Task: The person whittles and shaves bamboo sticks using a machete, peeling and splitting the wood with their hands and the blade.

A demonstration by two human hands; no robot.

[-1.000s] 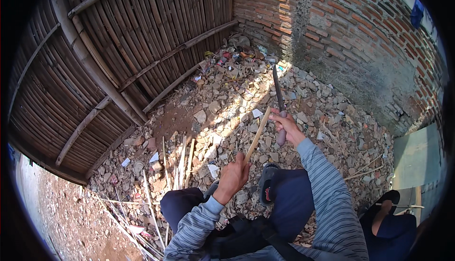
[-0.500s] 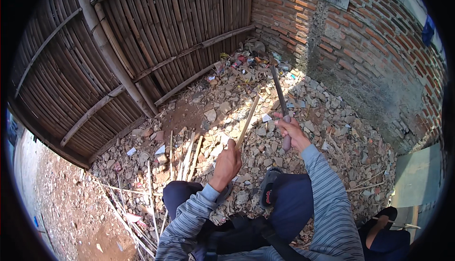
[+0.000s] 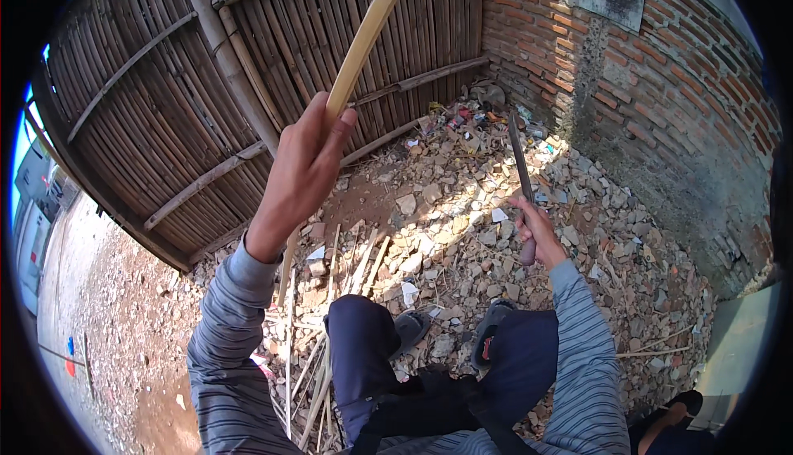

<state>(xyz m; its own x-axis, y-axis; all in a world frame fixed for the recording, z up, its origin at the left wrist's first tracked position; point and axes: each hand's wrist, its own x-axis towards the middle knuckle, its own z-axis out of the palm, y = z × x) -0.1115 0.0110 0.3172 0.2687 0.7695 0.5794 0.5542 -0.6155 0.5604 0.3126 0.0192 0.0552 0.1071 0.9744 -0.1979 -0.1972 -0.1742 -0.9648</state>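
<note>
My left hand point(image 3: 304, 162) is raised, its fingers closed around a pale bamboo strip point(image 3: 372, 30). The strip slants upward past the top edge of the picture, and a short lower piece seems to show beneath my wrist. Lower and to the right, my right hand point(image 3: 541, 236) grips the brown handle of a long dark-bladed machete point(image 3: 519, 158), its blade pointing up and away from me. Blade and strip are well apart. More split bamboo strips point(image 3: 376, 263) lie on the rubble left of my legs.
Stone rubble point(image 3: 446, 236) covers the ground, with litter in the far corner. A bamboo-slat wall point(image 3: 330, 26) rises at the left and back, a brick wall point(image 3: 624, 92) at the right. Another person's sandalled foot point(image 3: 673, 418) shows at lower right.
My left hand has lifted the bamboo strip up and to the left, nearer the camera. The right hand still holds the machete in much the same pose, as the view has shifted slightly.
</note>
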